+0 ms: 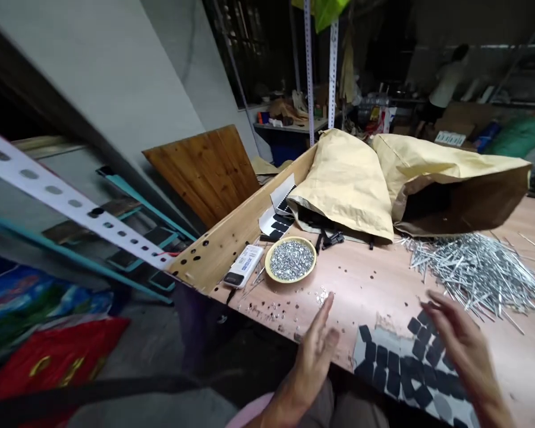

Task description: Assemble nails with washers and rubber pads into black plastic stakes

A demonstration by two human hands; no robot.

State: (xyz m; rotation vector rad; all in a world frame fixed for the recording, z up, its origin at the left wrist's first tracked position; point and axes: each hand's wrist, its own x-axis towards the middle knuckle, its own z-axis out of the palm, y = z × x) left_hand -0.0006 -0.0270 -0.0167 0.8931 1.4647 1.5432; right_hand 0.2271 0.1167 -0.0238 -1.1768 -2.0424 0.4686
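My left hand [314,351] hovers open at the near edge of the wooden workbench [374,285], fingers stretched toward a few loose metal bits. My right hand [461,345] is open too, fingers spread just above a white sheet of dark rectangular pads [401,368]. Neither hand holds anything. A yellow bowl [290,260] filled with small shiny metal pieces sits beyond my left hand. A large heap of thin metal pins [477,270] lies beyond my right hand.
Two big tan paper sacks [348,184] lie at the back of the bench. A white device [244,266] and more pad sheets [279,217] sit by the raised wooden side wall. A perforated white rail [71,202] crosses the left. A person stands far back.
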